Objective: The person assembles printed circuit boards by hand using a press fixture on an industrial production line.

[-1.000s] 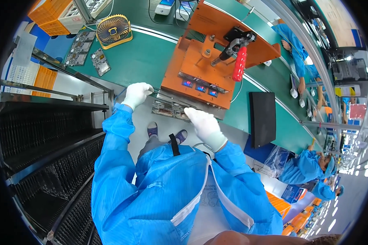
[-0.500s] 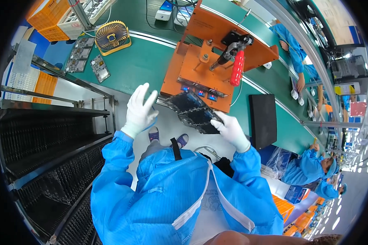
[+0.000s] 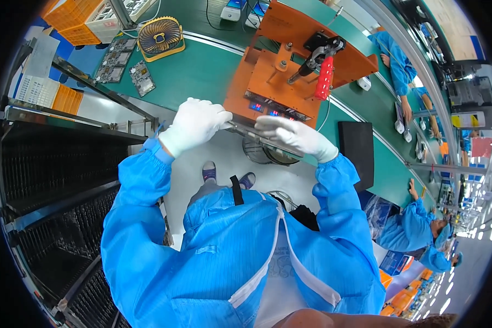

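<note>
My left hand, in a white glove, grips the left end of a thin dark circuit board panel. The panel is tilted nearly edge-on to the view, in front of an orange press fixture. Over the panel's right part, my right hand, also gloved, has its fingers stretched out; they are slightly blurred, and whether they touch the panel I cannot tell. A red lever handle stands at the fixture's right side, and small lit displays line its front.
At the left end of the green bench are a yellow fan and several circuit boards. A black slab lies right of the fixture. Dark slotted racks stand at my left. Co-workers in blue sit along the right.
My left hand, formerly open and apart, has closed on the panel's left end. My right hand has released its corner grip and opened over the panel, which has tipped from face-up to nearly edge-on.
</note>
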A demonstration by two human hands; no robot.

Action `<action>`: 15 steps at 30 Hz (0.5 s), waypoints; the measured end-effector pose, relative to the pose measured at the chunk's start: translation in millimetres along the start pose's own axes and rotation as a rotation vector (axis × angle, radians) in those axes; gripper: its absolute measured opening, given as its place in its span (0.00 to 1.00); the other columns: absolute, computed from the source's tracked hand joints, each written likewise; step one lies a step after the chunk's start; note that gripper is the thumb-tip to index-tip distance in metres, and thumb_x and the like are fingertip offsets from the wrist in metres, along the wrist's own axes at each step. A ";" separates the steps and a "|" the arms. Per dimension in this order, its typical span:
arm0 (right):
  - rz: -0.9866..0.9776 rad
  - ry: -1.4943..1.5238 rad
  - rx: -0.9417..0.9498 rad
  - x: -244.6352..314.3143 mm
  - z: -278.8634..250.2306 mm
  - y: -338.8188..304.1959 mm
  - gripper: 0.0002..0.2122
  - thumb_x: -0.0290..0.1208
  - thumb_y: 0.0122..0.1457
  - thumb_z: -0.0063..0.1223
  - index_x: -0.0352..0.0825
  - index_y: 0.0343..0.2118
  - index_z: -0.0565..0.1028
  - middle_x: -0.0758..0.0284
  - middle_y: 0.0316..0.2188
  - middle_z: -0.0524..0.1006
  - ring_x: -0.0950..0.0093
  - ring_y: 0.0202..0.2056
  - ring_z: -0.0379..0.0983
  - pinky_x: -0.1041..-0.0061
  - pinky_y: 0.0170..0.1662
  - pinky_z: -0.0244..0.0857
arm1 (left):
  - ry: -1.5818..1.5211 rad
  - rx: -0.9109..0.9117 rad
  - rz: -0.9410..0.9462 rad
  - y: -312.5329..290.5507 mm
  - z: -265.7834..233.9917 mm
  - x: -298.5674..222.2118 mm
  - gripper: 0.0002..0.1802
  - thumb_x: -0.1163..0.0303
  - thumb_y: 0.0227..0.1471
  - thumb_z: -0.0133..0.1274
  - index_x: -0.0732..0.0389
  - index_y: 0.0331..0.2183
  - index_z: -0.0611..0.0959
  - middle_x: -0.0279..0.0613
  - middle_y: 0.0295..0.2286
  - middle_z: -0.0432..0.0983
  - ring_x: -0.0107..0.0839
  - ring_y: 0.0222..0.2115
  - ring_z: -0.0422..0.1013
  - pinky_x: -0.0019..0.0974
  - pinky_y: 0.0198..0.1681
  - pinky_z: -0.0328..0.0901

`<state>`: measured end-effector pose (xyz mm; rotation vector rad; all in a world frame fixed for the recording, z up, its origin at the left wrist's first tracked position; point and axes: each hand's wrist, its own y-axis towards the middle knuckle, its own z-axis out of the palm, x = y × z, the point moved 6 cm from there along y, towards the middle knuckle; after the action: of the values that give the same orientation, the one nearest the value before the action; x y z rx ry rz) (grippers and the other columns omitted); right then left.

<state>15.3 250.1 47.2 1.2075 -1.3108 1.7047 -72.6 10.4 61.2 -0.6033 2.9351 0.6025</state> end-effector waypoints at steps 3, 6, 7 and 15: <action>-0.116 -0.760 0.086 -6.5 14.7 3.1 0.27 0.45 0.73 0.55 0.41 0.70 0.69 0.53 0.54 0.82 0.60 0.57 0.80 0.66 0.61 0.71 | -0.077 0.090 -0.107 -2.5 40.6 18.4 0.05 0.60 0.60 0.60 0.46 0.38 0.86 0.31 0.30 0.82 0.38 0.33 0.81 0.47 0.36 0.69; -0.115 -1.069 -0.123 -29.9 12.2 15.0 0.24 0.44 0.72 0.55 0.42 0.67 0.72 0.55 0.51 0.83 0.56 0.53 0.80 0.61 0.57 0.74 | -0.164 0.031 -0.219 -3.4 70.9 32.6 0.07 0.59 0.62 0.59 0.46 0.39 0.88 0.34 0.30 0.83 0.43 0.33 0.81 0.49 0.37 0.70; -0.161 -1.053 -0.185 -34.9 10.6 16.6 0.21 0.38 0.72 0.55 0.42 0.65 0.75 0.56 0.49 0.84 0.53 0.49 0.81 0.60 0.53 0.75 | -0.185 0.042 -0.246 -1.7 77.6 35.1 0.07 0.59 0.63 0.59 0.46 0.40 0.88 0.35 0.31 0.84 0.44 0.34 0.81 0.50 0.38 0.71; -0.222 -1.138 -0.301 -54.5 12.2 19.4 0.19 0.36 0.72 0.54 0.43 0.63 0.76 0.60 0.41 0.85 0.56 0.42 0.83 0.59 0.45 0.77 | -0.209 0.150 -0.249 5.4 91.3 42.7 0.07 0.59 0.64 0.58 0.45 0.40 0.89 0.36 0.32 0.85 0.45 0.36 0.82 0.50 0.40 0.72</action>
<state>20.5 234.7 -9.6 2.1290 -1.8386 0.5359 -113.6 35.6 -27.6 -0.8169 2.6268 0.3887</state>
